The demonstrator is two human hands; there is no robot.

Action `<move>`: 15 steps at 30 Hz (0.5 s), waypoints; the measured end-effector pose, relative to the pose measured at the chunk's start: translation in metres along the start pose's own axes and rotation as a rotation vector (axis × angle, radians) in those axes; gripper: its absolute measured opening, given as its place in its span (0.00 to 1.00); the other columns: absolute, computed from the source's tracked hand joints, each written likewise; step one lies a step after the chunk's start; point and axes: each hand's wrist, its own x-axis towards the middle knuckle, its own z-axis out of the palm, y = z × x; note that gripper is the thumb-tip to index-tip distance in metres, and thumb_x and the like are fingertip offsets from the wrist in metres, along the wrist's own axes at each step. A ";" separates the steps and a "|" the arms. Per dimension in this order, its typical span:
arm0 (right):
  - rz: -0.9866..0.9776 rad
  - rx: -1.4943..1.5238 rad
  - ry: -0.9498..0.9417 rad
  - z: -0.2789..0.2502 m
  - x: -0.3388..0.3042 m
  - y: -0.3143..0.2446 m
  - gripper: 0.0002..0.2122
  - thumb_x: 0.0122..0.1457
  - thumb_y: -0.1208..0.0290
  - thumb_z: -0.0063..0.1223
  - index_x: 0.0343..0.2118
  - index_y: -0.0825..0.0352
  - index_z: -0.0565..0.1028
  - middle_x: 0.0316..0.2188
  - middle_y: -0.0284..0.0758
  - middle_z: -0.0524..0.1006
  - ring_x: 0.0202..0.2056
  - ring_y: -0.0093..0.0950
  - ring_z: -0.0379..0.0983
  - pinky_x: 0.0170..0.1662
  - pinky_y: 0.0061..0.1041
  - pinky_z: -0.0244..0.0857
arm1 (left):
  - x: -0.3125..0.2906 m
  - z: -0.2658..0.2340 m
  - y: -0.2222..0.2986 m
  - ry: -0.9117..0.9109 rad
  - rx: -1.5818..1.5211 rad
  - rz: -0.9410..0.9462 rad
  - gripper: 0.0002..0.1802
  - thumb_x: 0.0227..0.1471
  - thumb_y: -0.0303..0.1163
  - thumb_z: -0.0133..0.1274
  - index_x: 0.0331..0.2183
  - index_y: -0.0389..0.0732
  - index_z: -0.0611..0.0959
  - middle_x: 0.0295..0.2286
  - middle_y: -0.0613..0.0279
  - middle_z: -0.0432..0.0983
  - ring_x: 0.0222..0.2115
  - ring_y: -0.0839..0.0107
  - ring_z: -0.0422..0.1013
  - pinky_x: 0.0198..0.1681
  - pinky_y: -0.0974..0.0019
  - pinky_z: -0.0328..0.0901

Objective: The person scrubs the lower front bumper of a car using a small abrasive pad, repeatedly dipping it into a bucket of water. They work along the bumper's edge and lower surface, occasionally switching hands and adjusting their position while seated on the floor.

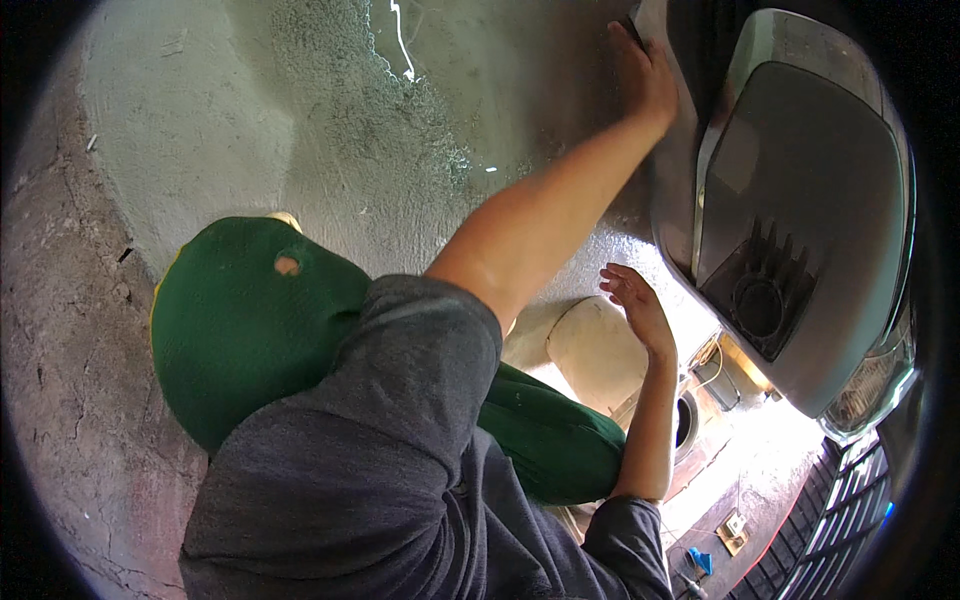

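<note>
Curving down the view's right side, the dull-grey bumper (pixel 830 170) with its dark, finned recess (pixel 762 295) is standing just beside the left hand (pixel 648 82), its grip unclear, while the right hand (pixel 642 308) is hovering empty, loosely spread.

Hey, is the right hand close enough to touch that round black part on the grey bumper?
Probably yes. The right hand looks empty and is raised beside the grey bumper. Nothing seems to block the round black part, though depth is hard to judge.
</note>
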 end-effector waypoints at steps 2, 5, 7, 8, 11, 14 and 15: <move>-0.022 -0.187 -0.018 0.000 -0.003 0.012 0.19 0.71 0.66 0.49 0.62 0.68 0.71 0.56 0.38 0.78 0.56 0.31 0.75 0.60 0.32 0.66 | -0.001 0.002 0.006 -0.026 -0.075 -0.024 0.41 0.71 0.39 0.40 0.70 0.24 0.43 0.71 0.33 0.37 0.74 0.46 0.35 0.75 0.54 0.33; -0.026 -0.231 -0.034 0.000 0.003 0.010 0.20 0.71 0.66 0.50 0.62 0.68 0.71 0.56 0.38 0.78 0.56 0.32 0.75 0.61 0.32 0.66 | -0.065 0.005 -0.027 -0.036 -0.144 -0.083 0.40 0.72 0.41 0.39 0.70 0.25 0.45 0.71 0.35 0.40 0.73 0.48 0.38 0.75 0.57 0.34; -0.049 -0.165 -0.031 0.000 0.001 0.011 0.20 0.71 0.66 0.50 0.62 0.68 0.71 0.56 0.39 0.77 0.56 0.31 0.75 0.60 0.31 0.65 | -0.052 0.013 -0.034 0.006 -0.140 -0.044 0.40 0.72 0.42 0.39 0.70 0.25 0.46 0.71 0.36 0.40 0.74 0.49 0.37 0.75 0.58 0.33; -0.039 -0.116 -0.015 -0.001 -0.002 0.011 0.20 0.71 0.66 0.50 0.62 0.68 0.71 0.56 0.39 0.77 0.56 0.31 0.75 0.60 0.31 0.66 | -0.037 0.017 -0.037 0.029 -0.139 -0.027 0.40 0.72 0.42 0.38 0.70 0.25 0.46 0.71 0.36 0.40 0.74 0.49 0.36 0.75 0.58 0.32; -0.012 -0.010 0.033 0.000 -0.023 0.012 0.20 0.72 0.65 0.49 0.63 0.68 0.70 0.58 0.40 0.77 0.56 0.32 0.75 0.58 0.30 0.67 | 0.068 0.002 -0.016 -0.223 -0.188 -0.191 0.38 0.70 0.47 0.42 0.67 0.28 0.58 0.64 0.36 0.61 0.67 0.51 0.57 0.71 0.54 0.49; -0.001 -0.117 0.020 -0.001 -0.027 0.033 0.20 0.72 0.65 0.49 0.63 0.68 0.70 0.58 0.41 0.77 0.56 0.33 0.75 0.59 0.31 0.67 | 0.126 -0.019 -0.021 -0.287 -0.034 0.058 0.35 0.69 0.50 0.38 0.57 0.28 0.78 0.55 0.38 0.76 0.59 0.49 0.69 0.63 0.54 0.60; 0.004 -0.078 0.031 -0.003 -0.034 0.052 0.20 0.72 0.64 0.49 0.62 0.69 0.70 0.57 0.42 0.77 0.57 0.33 0.75 0.61 0.32 0.66 | 0.120 -0.020 -0.012 -0.387 -0.163 -0.060 0.35 0.69 0.51 0.38 0.57 0.27 0.77 0.55 0.38 0.75 0.60 0.49 0.68 0.63 0.53 0.59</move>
